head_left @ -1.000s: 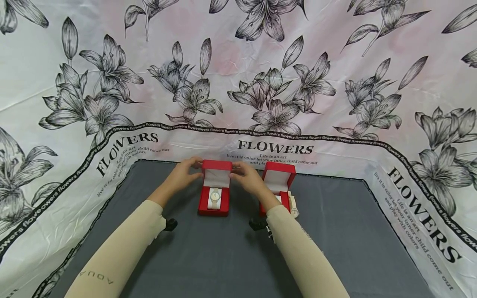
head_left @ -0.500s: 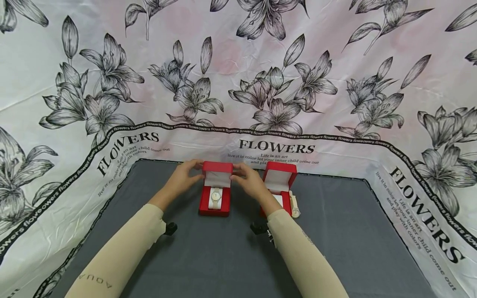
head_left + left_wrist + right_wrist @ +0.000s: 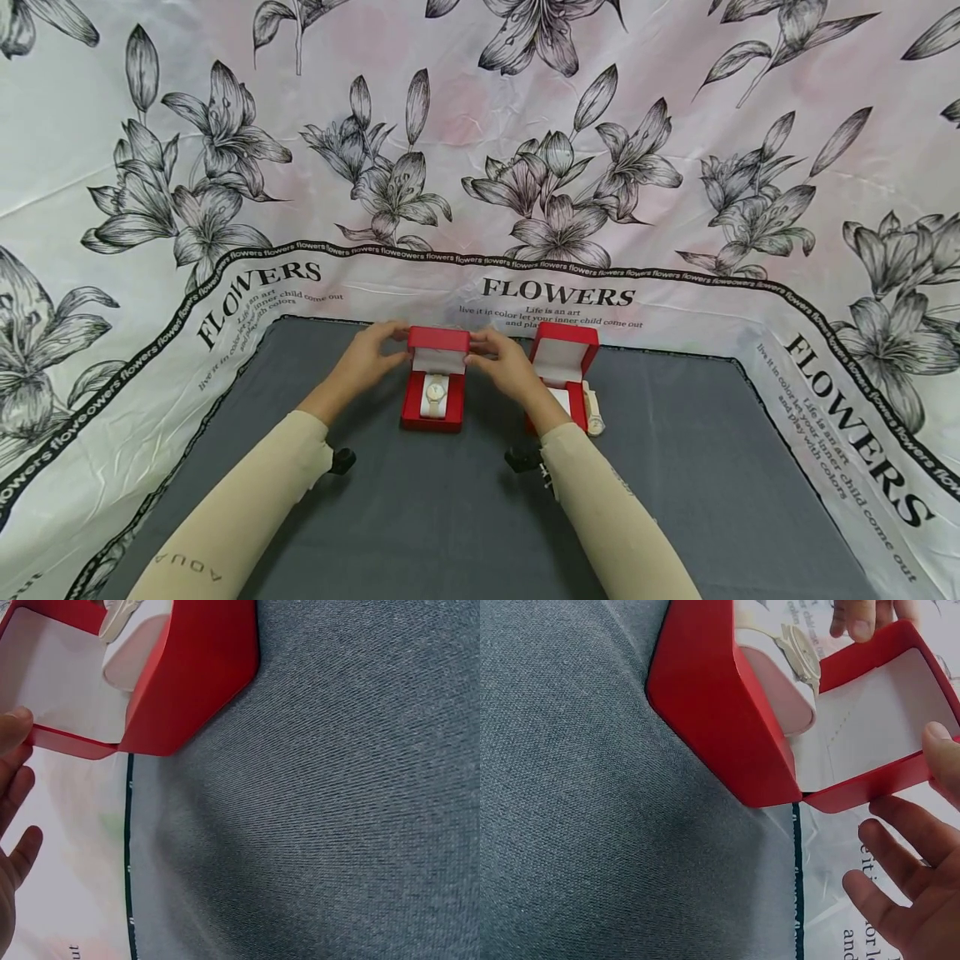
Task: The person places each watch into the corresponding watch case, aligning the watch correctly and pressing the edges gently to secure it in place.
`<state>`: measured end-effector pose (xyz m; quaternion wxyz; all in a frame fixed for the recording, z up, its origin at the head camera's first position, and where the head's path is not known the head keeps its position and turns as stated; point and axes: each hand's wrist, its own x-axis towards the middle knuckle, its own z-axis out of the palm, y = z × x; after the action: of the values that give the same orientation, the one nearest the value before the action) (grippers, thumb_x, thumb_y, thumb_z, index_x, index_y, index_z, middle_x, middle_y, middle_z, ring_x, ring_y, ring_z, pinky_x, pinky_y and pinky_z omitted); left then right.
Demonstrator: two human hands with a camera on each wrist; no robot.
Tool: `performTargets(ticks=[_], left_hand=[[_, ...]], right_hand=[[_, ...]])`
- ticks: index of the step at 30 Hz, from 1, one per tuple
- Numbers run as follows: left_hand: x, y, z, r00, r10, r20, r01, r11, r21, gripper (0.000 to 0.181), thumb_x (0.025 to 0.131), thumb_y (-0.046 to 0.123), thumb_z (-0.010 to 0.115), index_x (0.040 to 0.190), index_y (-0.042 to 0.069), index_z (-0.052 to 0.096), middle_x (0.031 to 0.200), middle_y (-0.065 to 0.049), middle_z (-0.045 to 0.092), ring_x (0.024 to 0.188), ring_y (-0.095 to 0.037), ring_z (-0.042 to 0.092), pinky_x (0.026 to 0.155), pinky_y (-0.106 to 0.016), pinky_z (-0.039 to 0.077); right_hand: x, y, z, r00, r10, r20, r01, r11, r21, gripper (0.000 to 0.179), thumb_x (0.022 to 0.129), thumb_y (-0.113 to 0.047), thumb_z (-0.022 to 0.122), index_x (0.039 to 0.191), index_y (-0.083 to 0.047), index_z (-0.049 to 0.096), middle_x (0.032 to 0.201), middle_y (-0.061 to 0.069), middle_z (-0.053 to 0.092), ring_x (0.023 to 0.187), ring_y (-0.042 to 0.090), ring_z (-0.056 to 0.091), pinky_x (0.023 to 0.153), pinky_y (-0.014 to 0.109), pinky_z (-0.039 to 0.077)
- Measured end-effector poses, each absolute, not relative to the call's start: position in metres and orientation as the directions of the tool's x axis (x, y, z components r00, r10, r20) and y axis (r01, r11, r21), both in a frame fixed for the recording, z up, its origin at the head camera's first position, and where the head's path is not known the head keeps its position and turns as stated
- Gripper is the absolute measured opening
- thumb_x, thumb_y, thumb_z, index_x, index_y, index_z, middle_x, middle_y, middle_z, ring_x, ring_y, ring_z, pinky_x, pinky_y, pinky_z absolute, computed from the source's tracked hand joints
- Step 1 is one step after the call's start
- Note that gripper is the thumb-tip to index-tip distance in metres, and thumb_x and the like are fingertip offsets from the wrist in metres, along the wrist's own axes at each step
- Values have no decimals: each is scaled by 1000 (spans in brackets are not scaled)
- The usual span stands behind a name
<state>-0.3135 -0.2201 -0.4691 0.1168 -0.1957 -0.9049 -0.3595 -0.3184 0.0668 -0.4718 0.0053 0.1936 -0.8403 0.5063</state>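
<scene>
In the head view a red watch box [image 3: 432, 413] stands with its lid [image 3: 438, 339] raised, its lining white. Inside, a pale-strapped wristwatch [image 3: 435, 395] wraps a white cushion [image 3: 780, 690]. My left hand [image 3: 365, 363] pinches the lid's left edge, thumb on the rim and other fingers spread behind, as the left wrist view shows. On the opposite edge my right hand [image 3: 504, 364] does the same, thumb on the rim and index finger at the outer side in the right wrist view. The box base rests on the grey cloth.
A second open red box [image 3: 564, 350] stands to the right, partly behind my right forearm. Another pale wristwatch [image 3: 593, 412] lies against its right side. Behind the grey cloth [image 3: 420, 517] rises a white sheet [image 3: 360, 292] printed with flowers.
The lid tips slightly forward over the watch, so less of its white lining shows. Both hands keep hold of its edges; the second box stays put.
</scene>
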Motion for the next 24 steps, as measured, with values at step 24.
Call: performTargets(ticks=[24], left_hand=[[-316,-222,-482,-833,312,456,534,667,519,49,85,9,83,130,1,67,124,-15,70,117,-33,63,101,-51,49]], right_hand=[[-298,65,-471,-944,-278,177,-280,393,-876,49,92,-33,78,136,-14,65,131,6,70,124,29,65,99,47,54]])
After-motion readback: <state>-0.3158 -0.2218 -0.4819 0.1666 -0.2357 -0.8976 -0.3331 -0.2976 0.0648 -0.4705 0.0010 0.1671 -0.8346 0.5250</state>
